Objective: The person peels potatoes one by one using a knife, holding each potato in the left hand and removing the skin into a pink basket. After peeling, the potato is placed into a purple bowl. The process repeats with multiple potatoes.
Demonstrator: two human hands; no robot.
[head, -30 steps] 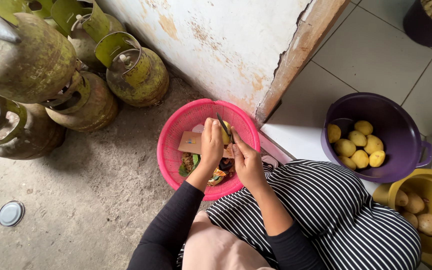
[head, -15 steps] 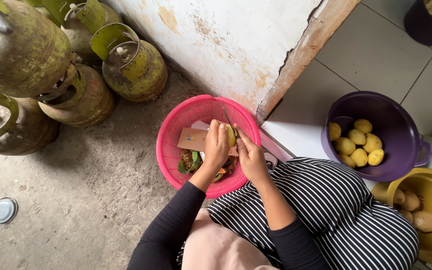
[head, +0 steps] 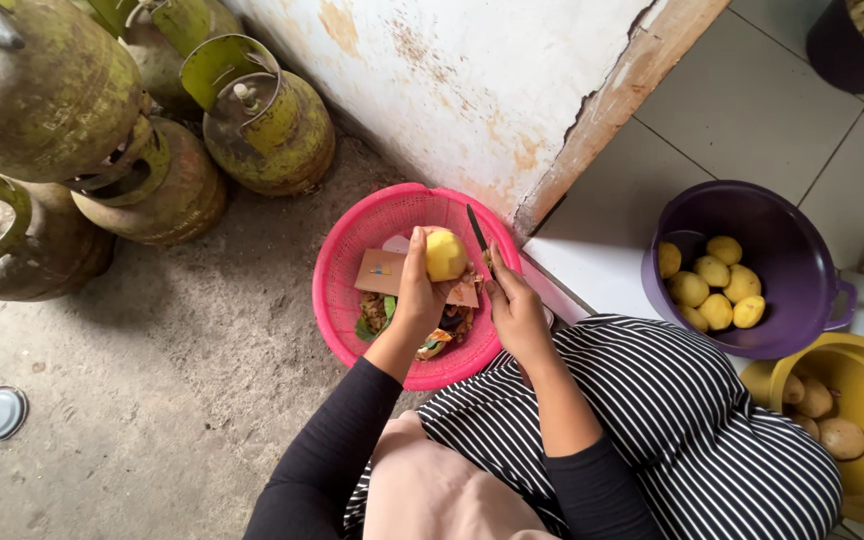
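My left hand gripped a peeled yellow potato at its fingertips, above the pink basket of peelings. Just right of it, my right hand was closed around a knife, blade pointing away. Farther right stood a purple bowl of peeled potatoes.

Peeled potato in left hand, knife in right hand, over pink basket.

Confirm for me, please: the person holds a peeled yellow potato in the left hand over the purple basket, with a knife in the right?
Not quite. The head view shows the left hand holding the potato over the pink basket, not a purple one. The right hand holds the knife.
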